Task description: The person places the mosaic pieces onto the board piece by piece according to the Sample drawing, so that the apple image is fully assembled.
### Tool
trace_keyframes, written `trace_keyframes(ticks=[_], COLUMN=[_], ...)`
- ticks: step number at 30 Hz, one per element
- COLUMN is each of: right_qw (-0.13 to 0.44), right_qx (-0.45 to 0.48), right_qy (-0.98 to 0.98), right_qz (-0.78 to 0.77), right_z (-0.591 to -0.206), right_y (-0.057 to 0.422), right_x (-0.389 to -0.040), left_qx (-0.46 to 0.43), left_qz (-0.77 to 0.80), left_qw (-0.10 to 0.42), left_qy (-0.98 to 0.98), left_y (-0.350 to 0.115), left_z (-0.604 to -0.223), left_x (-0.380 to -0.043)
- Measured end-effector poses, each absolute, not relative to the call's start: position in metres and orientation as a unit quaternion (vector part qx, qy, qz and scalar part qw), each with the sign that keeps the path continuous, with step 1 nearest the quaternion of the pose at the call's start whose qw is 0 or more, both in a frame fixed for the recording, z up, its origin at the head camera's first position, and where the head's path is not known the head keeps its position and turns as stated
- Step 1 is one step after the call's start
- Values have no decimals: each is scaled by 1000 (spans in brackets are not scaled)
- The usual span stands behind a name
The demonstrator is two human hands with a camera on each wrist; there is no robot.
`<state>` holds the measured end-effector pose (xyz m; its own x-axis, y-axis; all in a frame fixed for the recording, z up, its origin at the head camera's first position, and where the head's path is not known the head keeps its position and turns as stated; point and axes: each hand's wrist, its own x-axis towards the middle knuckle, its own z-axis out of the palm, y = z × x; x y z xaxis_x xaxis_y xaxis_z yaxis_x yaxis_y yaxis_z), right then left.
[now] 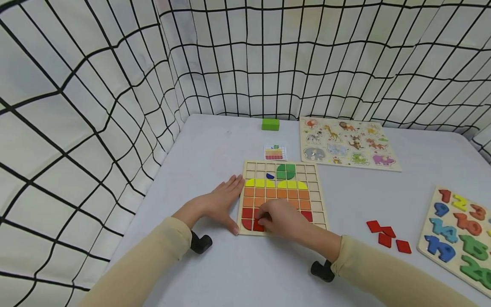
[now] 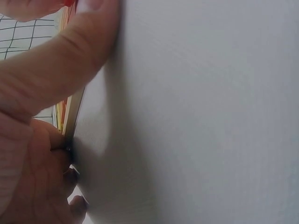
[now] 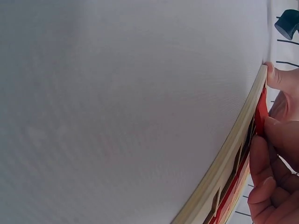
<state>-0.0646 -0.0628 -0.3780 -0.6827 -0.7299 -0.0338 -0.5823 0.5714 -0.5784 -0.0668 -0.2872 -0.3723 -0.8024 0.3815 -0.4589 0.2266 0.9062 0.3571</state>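
Observation:
A wooden grid board [image 1: 319, 200] lies on the table, filled with orange squares [image 1: 281, 193], yellow curved pieces [image 1: 292, 185], red pieces and a green shape [image 1: 286, 172]. My left hand [image 1: 218, 205] rests along the board's left edge, fingers extended and thumb near the lower corner. Over the lower rows, my right hand [image 1: 284, 218] pinches a red square tile [image 3: 261, 112] between thumb and fingers at the bottom row. Part of the red rows is hidden beneath this hand. A small blue piece [image 1: 270, 175] sits tilted near the green shape.
Several loose red tiles [image 1: 385, 240] lie right of the board. Farther right is a number puzzle [image 1: 426, 238]. An animal puzzle [image 1: 345, 147], a pattern card [image 1: 275, 152] and a green block [image 1: 270, 124] lie toward the back. Black netting [image 1: 245, 70] surrounds the table.

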Motion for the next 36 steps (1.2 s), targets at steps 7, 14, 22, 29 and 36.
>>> trace_keyframes(ticks=[7,14,22,29,36], right_qw=[112,129,155,219,221], right_qx=[-390,-316,-270,-265,-257], right_qy=[881,907,932,927,931], right_qz=[-245,-246,-186,-152,-135], right_z=[-382,-371,-354,-369,-378], right_y=[-66,-43,81,172,175], right_x=[-63,-67,-110,-120,-118], left_qx=[157,157,160,157,155], left_qz=[151,154,139,142,148], left_qw=[269,269,267,266,267], left_qy=[938,938,940,940,940], left_y=[-287,-283,-281,-285,-286], left_z=[-373,-378,-376,-372,-374], left_x=[-66,-67,-69,-68,-68])
